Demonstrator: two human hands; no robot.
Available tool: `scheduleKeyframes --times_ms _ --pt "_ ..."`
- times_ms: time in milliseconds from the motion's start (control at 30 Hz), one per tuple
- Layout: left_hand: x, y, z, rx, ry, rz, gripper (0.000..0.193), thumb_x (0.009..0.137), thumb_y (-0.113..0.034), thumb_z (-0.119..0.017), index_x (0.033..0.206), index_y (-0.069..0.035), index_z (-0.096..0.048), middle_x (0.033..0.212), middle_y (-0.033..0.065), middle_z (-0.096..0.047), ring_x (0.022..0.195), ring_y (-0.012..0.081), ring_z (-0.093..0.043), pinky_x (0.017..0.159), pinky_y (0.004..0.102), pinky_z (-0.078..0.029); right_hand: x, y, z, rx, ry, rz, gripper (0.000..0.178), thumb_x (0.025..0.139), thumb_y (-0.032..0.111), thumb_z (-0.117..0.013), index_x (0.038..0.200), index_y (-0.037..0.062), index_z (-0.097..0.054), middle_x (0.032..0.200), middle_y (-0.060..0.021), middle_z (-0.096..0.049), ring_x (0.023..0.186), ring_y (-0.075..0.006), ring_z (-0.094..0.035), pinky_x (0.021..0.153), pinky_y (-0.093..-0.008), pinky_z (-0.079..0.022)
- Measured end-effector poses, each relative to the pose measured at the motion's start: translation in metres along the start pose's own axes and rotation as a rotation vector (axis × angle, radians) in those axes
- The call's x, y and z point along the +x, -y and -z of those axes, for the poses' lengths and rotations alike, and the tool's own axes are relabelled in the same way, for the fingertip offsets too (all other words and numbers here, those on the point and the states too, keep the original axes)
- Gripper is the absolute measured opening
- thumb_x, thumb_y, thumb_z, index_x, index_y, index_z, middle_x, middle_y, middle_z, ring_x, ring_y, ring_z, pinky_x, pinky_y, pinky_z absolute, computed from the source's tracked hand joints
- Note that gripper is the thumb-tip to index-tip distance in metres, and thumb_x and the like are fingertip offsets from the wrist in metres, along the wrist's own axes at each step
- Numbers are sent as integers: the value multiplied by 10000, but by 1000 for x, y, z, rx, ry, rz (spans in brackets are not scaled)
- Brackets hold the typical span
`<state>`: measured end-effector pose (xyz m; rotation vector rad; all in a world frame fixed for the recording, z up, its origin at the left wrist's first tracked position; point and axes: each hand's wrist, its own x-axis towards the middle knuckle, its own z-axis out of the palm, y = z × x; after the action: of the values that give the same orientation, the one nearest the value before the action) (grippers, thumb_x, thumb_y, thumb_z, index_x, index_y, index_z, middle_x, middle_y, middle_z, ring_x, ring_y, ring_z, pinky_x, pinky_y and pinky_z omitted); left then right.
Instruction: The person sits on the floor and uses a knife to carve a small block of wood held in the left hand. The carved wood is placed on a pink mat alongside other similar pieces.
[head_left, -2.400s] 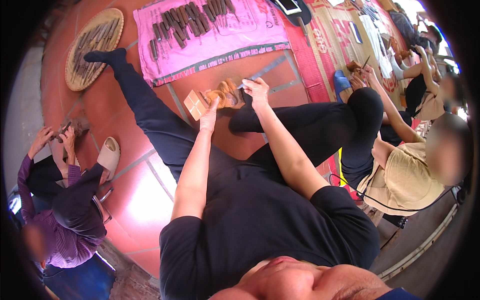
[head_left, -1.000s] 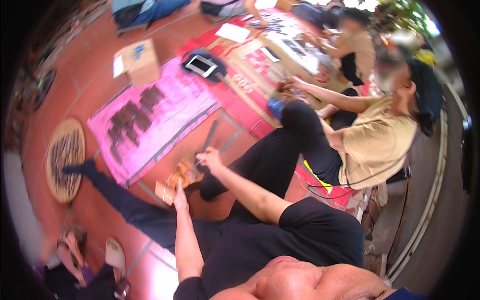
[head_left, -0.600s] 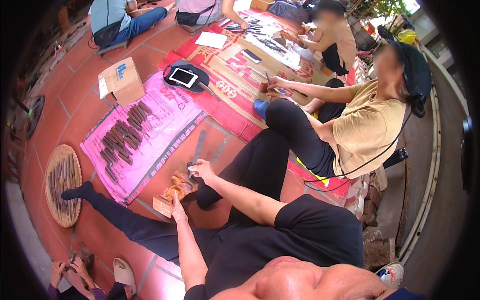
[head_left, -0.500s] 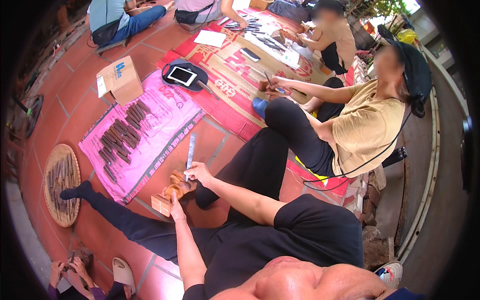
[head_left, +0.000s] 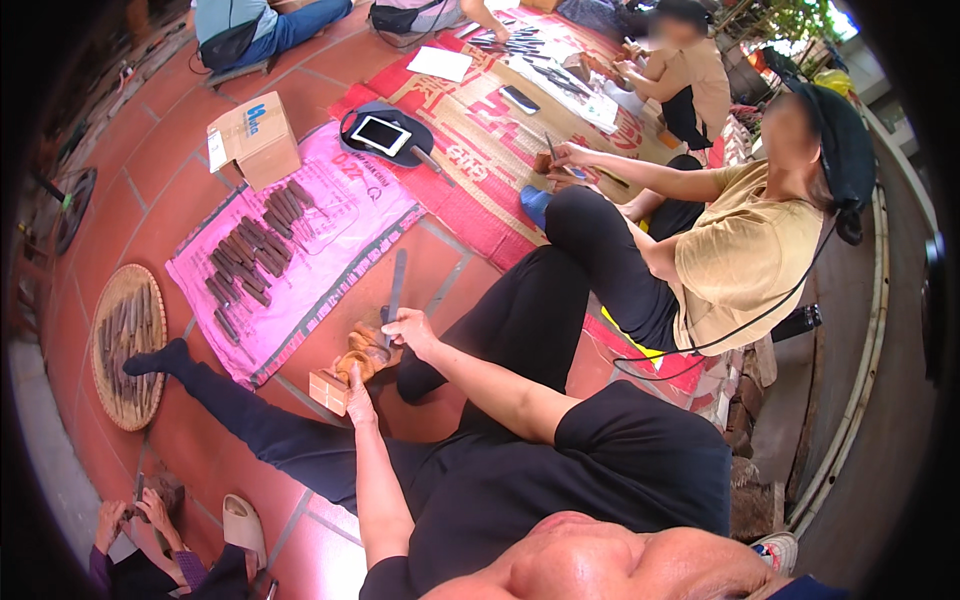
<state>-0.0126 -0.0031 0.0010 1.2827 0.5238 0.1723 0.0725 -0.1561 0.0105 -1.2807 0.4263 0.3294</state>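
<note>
My right hand (head_left: 410,332) is closed round a long flat knife (head_left: 397,283), its blade pointing away from me over the tiles. Just left of it and nearer, my left hand (head_left: 359,396) grips an orange-brown, lumpy, curled piece (head_left: 360,352); its exact kind is unclear. A pale tan block with a light cross-line pattern (head_left: 328,391) sits against the left hand's outer side. The knife's lower end is close to the curled piece; whether they touch is hidden.
Dark brown sticks (head_left: 247,252) lie in rows on a pink sheet (head_left: 350,215). A round woven tray (head_left: 150,395) of sticks stands left by my foot. Beyond are a cardboard box (head_left: 265,150), a cap (head_left: 415,135) holding a phone (head_left: 380,133), and co-workers on red mats.
The knife has turned in my right hand: its broad face looked bright before and is darker now. Both hands stay close together; the whole view has shifted slightly.
</note>
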Motion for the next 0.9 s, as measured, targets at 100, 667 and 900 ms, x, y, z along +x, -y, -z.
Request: scheduleKeyframes --times_ms 100,667,900 --pt "0 -2 -1 25 7 -31 378 878 -183 -596 1195 -52 -437 1112 88 -489 1019 183 -474 903 319 -402 4 4 3 79 -128 35 181 716 16 -677 645 76 -522 566 -5 -532 476 -82 -495 438 -210 -400" --pt "2 5 4 2 22 23 450 876 -201 -602 1250 -55 -401 1159 78 -480 1064 184 -467 922 326 -395 -11 8 -6 61 -25 -34 186 722 31 -680 644 87 -521 595 6 -530 496 -88 -501 455 -220 -415" --pt "-6 -16 -4 -11 -2 53 442 872 -210 -606 1242 -70 -411 1142 79 -494 1037 181 -481 906 321 -403 2 1 7 -32 -158 37 133 742 46 -669 706 99 -552 632 13 -560 527 -76 -511 487 -219 -417"
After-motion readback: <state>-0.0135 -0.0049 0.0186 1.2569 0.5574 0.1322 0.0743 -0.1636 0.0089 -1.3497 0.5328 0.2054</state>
